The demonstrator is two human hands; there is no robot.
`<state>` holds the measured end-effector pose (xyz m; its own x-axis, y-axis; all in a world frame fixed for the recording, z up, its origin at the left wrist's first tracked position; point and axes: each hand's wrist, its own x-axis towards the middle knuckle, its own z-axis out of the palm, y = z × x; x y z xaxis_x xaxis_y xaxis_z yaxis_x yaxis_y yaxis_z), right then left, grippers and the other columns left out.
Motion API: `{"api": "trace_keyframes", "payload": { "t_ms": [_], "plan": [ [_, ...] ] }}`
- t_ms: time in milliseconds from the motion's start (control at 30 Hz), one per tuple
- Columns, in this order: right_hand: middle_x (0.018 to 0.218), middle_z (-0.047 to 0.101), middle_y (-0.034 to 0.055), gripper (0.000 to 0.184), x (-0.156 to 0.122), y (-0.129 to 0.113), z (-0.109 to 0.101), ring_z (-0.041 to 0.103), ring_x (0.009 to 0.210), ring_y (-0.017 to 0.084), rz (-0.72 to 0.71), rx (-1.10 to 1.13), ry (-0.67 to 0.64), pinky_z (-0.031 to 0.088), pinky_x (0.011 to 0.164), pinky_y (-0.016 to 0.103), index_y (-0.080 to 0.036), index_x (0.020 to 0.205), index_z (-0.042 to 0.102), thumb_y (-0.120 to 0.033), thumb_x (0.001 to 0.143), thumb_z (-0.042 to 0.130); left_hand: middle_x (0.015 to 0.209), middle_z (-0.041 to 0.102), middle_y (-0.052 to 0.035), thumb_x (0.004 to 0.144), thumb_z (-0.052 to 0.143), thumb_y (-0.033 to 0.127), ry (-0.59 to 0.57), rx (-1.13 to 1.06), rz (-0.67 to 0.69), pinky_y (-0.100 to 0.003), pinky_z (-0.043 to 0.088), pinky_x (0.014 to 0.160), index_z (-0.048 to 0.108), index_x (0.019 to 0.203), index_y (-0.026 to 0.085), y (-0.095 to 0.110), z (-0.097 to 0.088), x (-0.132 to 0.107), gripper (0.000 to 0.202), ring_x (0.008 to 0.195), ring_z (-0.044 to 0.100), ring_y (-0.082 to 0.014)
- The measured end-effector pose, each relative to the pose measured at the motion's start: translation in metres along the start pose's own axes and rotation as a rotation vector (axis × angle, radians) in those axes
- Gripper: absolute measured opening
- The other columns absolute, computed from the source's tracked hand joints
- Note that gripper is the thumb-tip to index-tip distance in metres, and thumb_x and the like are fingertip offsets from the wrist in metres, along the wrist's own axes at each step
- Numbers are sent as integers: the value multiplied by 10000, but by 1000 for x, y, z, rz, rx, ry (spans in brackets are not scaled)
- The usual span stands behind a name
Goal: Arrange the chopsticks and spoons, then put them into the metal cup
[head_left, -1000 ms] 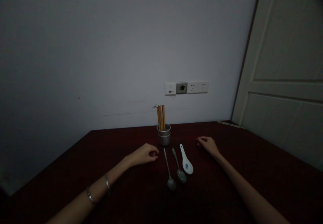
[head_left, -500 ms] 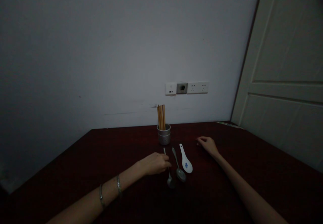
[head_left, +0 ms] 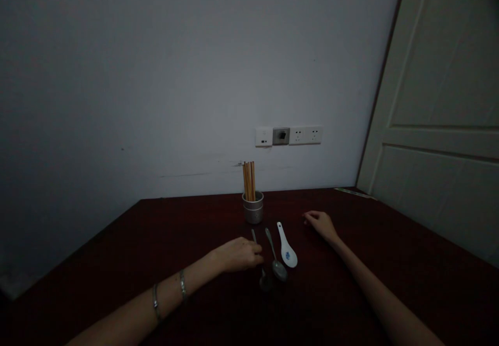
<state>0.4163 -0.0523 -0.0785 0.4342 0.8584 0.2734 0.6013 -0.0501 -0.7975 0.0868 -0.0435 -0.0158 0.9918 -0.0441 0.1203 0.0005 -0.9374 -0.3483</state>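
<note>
Three spoons lie side by side on a dark red table (head_left: 163, 252): a thin metal spoon (head_left: 265, 282) on the left, a second metal spoon (head_left: 277, 267) in the middle, and a white ceramic spoon (head_left: 287, 253) with a blue mark on the right. My left hand (head_left: 238, 254) has its fingers curled over the handle of the left metal spoon, pinching it. My right hand (head_left: 320, 223) rests on the table to the right of the spoons, fingers loosely curled, holding nothing I can see. Behind the spoons stands a metal cup (head_left: 253, 208) with several wooden chopsticks (head_left: 249, 180) upright in it.
The table meets a pale wall with a row of power sockets (head_left: 289, 135). A white door (head_left: 444, 122) stands at the right. My left wrist wears two bracelets (head_left: 168, 293).
My left hand moved right and nearer from beside the cup onto the left metal spoon's handle and closed on it; the spoon has shifted slightly. My right hand stayed still.
</note>
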Motion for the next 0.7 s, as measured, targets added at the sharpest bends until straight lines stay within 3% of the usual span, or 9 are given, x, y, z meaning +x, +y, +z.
{"api": "trace_keyframes", "payload": {
  "t_ms": [133,233,533,700],
  "plan": [
    [600,657,36,335,1,1,0,599,600,174,15,-11,-12,389,560,235,-146,752,676,-391,699,454,725,567,-18,821,473,201,29,-103,-18,-216,346,511,593,841,175,-4,-10,-2,124,613,519,-107],
    [606,658,38,340,2,2,1,600,601,174,24,-2,-16,391,559,235,-142,761,675,-395,699,457,782,580,-39,848,429,209,118,-287,-60,-209,386,578,603,925,165,-11,-25,-1,195,672,531,-106],
    [608,659,44,341,0,0,1,602,594,173,7,-6,-11,394,552,236,-148,725,666,-414,702,454,805,631,-63,789,525,250,550,-834,-431,-252,432,679,671,818,133,-36,-68,14,189,740,563,-128],
    [612,659,41,346,-1,-1,1,602,614,174,-20,-28,-5,394,572,236,-153,689,666,-416,705,443,771,647,-62,746,571,296,647,-924,-587,-259,427,662,689,781,129,-44,-83,20,207,720,570,-141]
  ]
}}
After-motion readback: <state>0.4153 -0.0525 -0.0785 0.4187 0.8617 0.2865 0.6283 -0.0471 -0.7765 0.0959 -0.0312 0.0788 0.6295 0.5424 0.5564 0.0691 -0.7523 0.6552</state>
